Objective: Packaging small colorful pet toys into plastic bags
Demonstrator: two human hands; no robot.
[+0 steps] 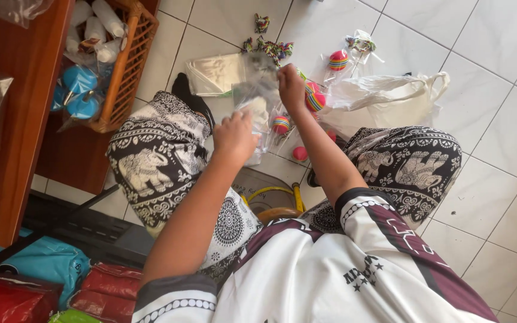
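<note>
Both hands are raised at the centre of the frame: a small clear plastic bag point(257, 98) is pinched at its top edge by the right hand point(291, 87), while its lower part is gripped by the closed left hand point(234, 136). Rainbow-striped balls point(315, 100) are seen on the white tiled floor point(498, 179) just beyond, with a wicker basket point(128, 66) at upper left.
</note>
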